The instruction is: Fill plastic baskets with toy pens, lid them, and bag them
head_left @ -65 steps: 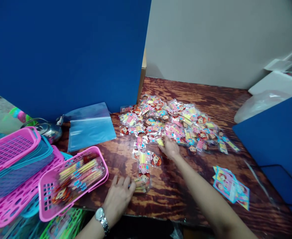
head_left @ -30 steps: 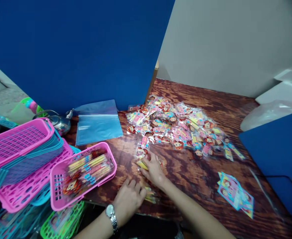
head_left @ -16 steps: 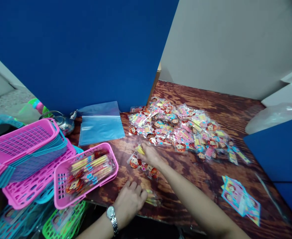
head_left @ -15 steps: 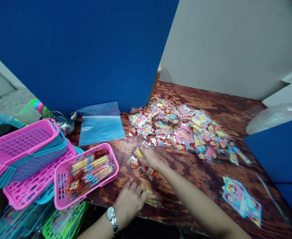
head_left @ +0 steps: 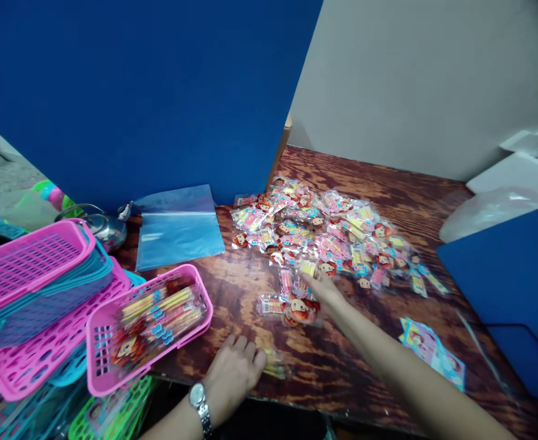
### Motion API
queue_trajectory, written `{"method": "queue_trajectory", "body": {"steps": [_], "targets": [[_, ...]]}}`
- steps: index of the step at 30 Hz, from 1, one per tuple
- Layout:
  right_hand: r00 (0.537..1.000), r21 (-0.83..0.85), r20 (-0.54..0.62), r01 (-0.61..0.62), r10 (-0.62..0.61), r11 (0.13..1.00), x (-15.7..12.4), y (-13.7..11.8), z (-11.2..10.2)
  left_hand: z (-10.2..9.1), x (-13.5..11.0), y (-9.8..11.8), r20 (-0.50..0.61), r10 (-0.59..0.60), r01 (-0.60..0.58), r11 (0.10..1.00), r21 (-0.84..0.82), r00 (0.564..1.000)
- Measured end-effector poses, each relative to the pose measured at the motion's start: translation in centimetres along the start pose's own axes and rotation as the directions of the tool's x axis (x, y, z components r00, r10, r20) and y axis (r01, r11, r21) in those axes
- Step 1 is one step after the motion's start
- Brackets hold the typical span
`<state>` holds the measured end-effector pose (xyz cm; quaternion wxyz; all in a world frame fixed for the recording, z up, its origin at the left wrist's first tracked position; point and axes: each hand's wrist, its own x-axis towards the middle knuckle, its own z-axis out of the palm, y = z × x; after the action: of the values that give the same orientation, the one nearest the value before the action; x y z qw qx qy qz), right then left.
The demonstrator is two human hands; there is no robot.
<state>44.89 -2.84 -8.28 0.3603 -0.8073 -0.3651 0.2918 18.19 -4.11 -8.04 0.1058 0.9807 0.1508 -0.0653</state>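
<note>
My left hand [head_left: 235,371], with a silver watch [head_left: 198,396] at its wrist, rests near the table's front edge. Its fingers are curled around one end of a clear packet with yellow sticks [head_left: 276,365]. Farther forward, my right hand [head_left: 324,288] pinches a small clear packet with a yellow insert [head_left: 308,267]; its fingertips are partly hidden. Just left of that hand, several printed packets [head_left: 300,308] with a red-haired cartoon head lie overlapping. Beyond them spreads a large heap of similar packets [head_left: 342,232].
A pink basket [head_left: 208,304] at left contains several packets. Stacked pink and blue baskets [head_left: 35,253] stand beside it. A clear plastic bag [head_left: 180,235] lies behind, near a metal kettle [head_left: 108,226]. Printed cards [head_left: 434,351] are at right. A blue panel [head_left: 159,91] rises behind.
My right hand has moved right and back, toward the heap. The packets that lay under it are now uncovered and spread beside it. The left hand has stayed nearly in place.
</note>
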Motion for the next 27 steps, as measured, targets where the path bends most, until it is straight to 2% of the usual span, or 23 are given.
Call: {"method": "queue_trajectory", "body": {"steps": [3,6,9,11,13,15,16,17,18,20,22,24,25,27], "targets": [[0.997,-0.186,-0.025,-0.074,0.071,0.980,-0.9,0.4,2.5,-0.2,0.1,-0.1,0.025,-0.008,0.008,1.000,-0.007,1.000],[0.998,-0.340,-0.015,-0.063,0.062,0.938,-1.5,-0.5,3.8,-0.3,0.2,-0.1,0.024,-0.010,0.010,1.000,0.004,1.000],[0.994,-0.496,0.105,0.067,-0.017,0.866,-1.2,-2.1,2.9,-0.1,0.2,0.0,0.002,0.001,-0.001,1.000,0.026,1.000],[0.965,-0.539,0.239,0.225,-0.108,0.812,-0.6,-3.1,1.3,0.1,0.1,0.1,-0.019,0.010,-0.009,0.999,0.036,1.000],[0.877,-0.503,0.436,0.422,-0.200,0.755,-0.2,-3.9,-0.1,0.3,0.1,0.1,-0.037,0.008,-0.007,0.999,0.037,0.999],[0.727,-0.423,0.633,0.612,-0.265,0.669,-0.5,-4.2,-0.8,0.5,0.1,0.1,-0.045,-0.002,0.004,0.999,0.034,0.999],[0.654,-0.391,0.699,0.688,-0.290,0.611,-1.0,-4.1,-0.7,0.5,0.1,0.1,-0.046,-0.008,0.010,0.999,0.034,0.999],[0.601,-0.377,0.735,0.747,-0.314,0.548,-1.6,-3.9,-0.3,0.6,0.1,0.1,-0.049,-0.011,0.013,0.999,0.036,0.999],[0.574,-0.385,0.747,0.785,-0.337,0.484,-2.3,-3.6,0.2,0.7,0.1,0.1,-0.056,-0.010,0.012,0.999,0.038,0.998],[0.573,-0.443,0.743,0.808,-0.346,0.388,-3.8,-2.8,1.3,0.9,0.1,0.1,-0.079,-0.007,0.011,0.999,0.045,0.997],[0.610,-0.498,0.733,0.783,-0.301,0.373,-4.7,-2.4,1.9,1.3,0.1,0.1,-0.109,-0.010,0.016,0.998,0.055,0.994],[0.661,-0.507,0.701,0.725,-0.267,0.465,-4.4,-2.7,1.6,1.7,0.1,0.1,-0.127,-0.014,0.022,0.998,0.060,0.992],[0.686,-0.476,0.677,0.685,-0.266,0.552,-3.8,-3.2,1.1,1.9,0.1,0.1,-0.130,-0.014,0.022,0.998,0.061,0.991],[0.724,-0.312,0.625,0.576,-0.293,0.756,-1.2,-5.0,-0.4,2.3,0.1,0.2,-0.139,-0.015,0.023,0.998,0.059,0.990]]}}
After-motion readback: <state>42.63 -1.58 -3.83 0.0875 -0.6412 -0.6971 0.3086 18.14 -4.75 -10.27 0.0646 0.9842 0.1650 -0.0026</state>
